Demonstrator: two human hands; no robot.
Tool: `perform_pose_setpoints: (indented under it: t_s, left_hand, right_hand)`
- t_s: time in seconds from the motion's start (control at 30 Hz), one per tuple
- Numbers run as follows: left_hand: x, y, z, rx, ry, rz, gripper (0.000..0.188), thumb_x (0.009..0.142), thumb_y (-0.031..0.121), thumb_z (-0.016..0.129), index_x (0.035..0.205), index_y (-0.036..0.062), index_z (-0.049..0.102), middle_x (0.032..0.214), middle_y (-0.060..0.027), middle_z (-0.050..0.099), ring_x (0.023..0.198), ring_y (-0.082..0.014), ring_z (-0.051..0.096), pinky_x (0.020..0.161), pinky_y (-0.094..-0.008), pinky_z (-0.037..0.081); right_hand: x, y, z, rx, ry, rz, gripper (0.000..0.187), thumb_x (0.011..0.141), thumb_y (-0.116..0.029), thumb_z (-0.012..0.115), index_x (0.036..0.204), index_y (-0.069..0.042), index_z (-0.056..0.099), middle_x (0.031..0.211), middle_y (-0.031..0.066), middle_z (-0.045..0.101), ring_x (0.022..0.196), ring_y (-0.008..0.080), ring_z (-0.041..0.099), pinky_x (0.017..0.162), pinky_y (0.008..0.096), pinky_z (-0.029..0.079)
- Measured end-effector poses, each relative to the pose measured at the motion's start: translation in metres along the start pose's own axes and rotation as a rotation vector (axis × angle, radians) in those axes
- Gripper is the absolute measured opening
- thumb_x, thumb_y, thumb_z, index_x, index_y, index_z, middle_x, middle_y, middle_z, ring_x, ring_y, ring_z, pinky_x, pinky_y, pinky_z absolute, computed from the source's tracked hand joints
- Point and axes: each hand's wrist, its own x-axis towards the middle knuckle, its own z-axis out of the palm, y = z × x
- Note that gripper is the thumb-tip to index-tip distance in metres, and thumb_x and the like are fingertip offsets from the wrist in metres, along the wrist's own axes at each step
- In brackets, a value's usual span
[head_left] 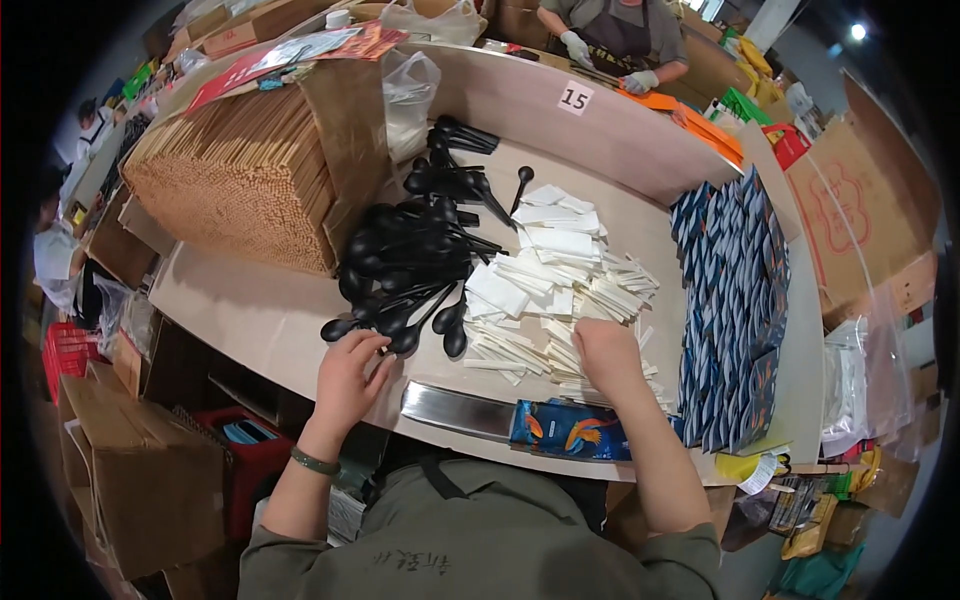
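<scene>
My left hand is at the near edge of a heap of black plastic spoons, its thumb apart from its curled fingers. A small pale spot shows at its fingertips, too small to name. My right hand is closed, knuckles up, over a spread of thin white paper-wrapped sticks; its fingertips are hidden, and so is anything in them. White folded paper packets lie beyond the sticks. Below my right hand, a blue printed pouch rests on a metal strip at the table's front edge.
A cardboard box of bundled thin wooden sticks stands on the left of the table. Dense rows of blue pouches stand at the right. A low partition closes the back; a gloved co-worker is beyond it. Cartons flank the table.
</scene>
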Motion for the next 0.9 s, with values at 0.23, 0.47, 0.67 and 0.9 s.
perform_pose_setpoints:
  t_s: [0.23, 0.47, 0.67, 0.9]
  left_hand:
    - [0.028, -0.015, 0.005, 0.116, 0.079, 0.070, 0.023, 0.080, 0.007, 0.073, 0.103, 0.0058, 0.069, 0.107, -0.0110, 0.066, 0.096, -0.0327, 0.063, 0.083, -0.0397, 0.052]
    - [0.061, -0.030, 0.031, 0.207, 0.036, 0.052, 0.019, 0.077, 0.008, 0.075, 0.094, 0.0077, 0.066, 0.092, -0.0091, 0.060, 0.090, -0.0322, 0.061, 0.076, -0.0419, 0.052]
    - [0.073, -0.027, 0.028, 0.258, 0.002, 0.108, 0.016, 0.079, 0.011, 0.073, 0.084, 0.0085, 0.058, 0.086, -0.0087, 0.058, 0.088, -0.0302, 0.060, 0.077, -0.0420, 0.048]
    - [0.078, -0.026, 0.021, 0.138, -0.066, 0.079, 0.012, 0.081, 0.011, 0.072, 0.092, 0.0089, 0.066, 0.088, -0.0075, 0.066, 0.091, -0.0291, 0.062, 0.081, -0.0402, 0.049]
  right_hand:
    - [0.027, -0.032, -0.013, -0.062, -0.140, -0.207, 0.009, 0.085, -0.014, 0.064, 0.083, -0.006, 0.067, 0.083, 0.0157, 0.066, 0.084, 0.0360, 0.064, 0.073, 0.0467, 0.051]
    - [0.074, -0.056, 0.061, 0.039, 0.168, -0.131, 0.012, 0.082, -0.015, 0.067, 0.078, -0.004, 0.065, 0.081, 0.0158, 0.065, 0.087, 0.0353, 0.064, 0.077, 0.0453, 0.052]
    - [0.071, -0.062, 0.037, 0.215, 0.054, 0.054, 0.016, 0.077, -0.016, 0.068, 0.081, -0.001, 0.068, 0.077, 0.0157, 0.069, 0.076, 0.0346, 0.067, 0.070, 0.0465, 0.053]
    - [-0.014, -0.114, 0.003, 0.281, -0.505, -0.163, 0.018, 0.083, -0.020, 0.065, 0.086, -0.002, 0.068, 0.078, 0.0148, 0.068, 0.077, 0.0359, 0.066, 0.070, 0.0452, 0.053]
